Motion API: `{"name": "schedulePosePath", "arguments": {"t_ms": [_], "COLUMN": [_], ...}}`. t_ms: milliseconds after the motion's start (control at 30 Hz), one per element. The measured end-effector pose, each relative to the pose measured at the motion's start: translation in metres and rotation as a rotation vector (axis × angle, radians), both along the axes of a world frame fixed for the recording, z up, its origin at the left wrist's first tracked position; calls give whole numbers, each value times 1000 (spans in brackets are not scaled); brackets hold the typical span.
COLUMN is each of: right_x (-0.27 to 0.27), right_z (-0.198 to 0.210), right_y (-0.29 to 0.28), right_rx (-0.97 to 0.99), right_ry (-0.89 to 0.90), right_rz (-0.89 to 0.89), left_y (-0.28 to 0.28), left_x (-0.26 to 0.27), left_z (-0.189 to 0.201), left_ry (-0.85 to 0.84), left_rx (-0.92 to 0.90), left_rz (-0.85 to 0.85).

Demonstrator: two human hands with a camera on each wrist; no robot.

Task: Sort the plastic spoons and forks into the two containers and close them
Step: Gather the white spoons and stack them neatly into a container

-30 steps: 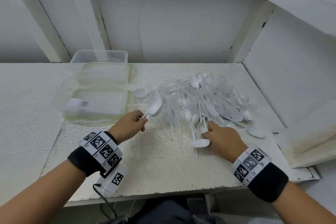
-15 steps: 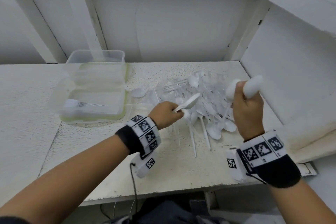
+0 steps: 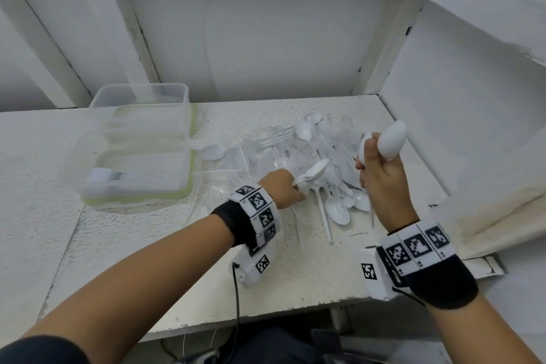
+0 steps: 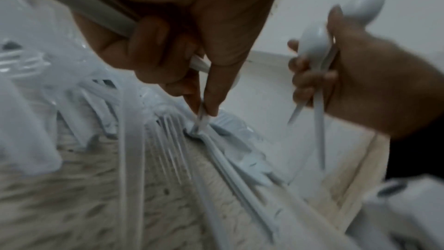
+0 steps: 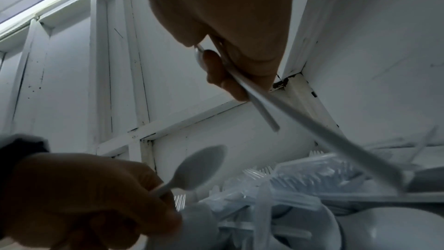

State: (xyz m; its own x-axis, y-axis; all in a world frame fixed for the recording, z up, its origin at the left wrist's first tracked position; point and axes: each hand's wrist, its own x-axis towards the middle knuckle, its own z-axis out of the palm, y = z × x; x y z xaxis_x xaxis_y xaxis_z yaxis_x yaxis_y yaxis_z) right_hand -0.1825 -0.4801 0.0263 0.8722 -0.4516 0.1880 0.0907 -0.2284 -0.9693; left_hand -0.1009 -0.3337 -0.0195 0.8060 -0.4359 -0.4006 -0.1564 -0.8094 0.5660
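Note:
A heap of white plastic spoons and clear forks (image 3: 295, 151) lies mid-table. My left hand (image 3: 298, 188) grips a white spoon (image 3: 314, 173) at the heap's near edge. In the left wrist view its thumb and forefinger (image 4: 211, 102) also pinch a handle in the heap. My right hand (image 3: 369, 156) is raised over the heap's right side and grips two spoons (image 3: 391, 140), bowls up and handles down. Two clear containers stand at the left. The near one (image 3: 88, 162) holds several forks (image 3: 118, 176). What the far one (image 3: 139, 91) holds cannot be made out.
The white table (image 3: 177, 289) ends close in front of me. A white wall (image 3: 458, 97) closes the right side, with a stained ledge (image 3: 487, 216) beside my right wrist. One spoon (image 3: 212, 152) lies loose between heap and containers.
My right hand rose from the heap with the spoons in its grip. My left hand carried its spoon rightward to the heap and now pinches a handle there.

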Motion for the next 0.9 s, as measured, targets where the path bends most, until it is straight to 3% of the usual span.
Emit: {"name": "schedulePosePath", "arguments": {"t_ms": [167,400,567,800,900], "right_x": [-5,0,8,25,27], "right_z": [-6,-20,-28,-30,-29], "right_y": [-1,4,9,22,20], "right_rx": [-181,-291,-409,-911,-916], "right_ry": [141,269,386,546,577], "right_rz": [223,297,396,528,518], "left_y": [23,49,58,74,86], "left_x": [3,2,0,4,6], "left_z": [10,12,11,13,17], "left_ry": [170,377,404,381,337], "left_rx": [-219,-505,-620,-717,-733], "left_rz": [119,394,511,627,658]}}
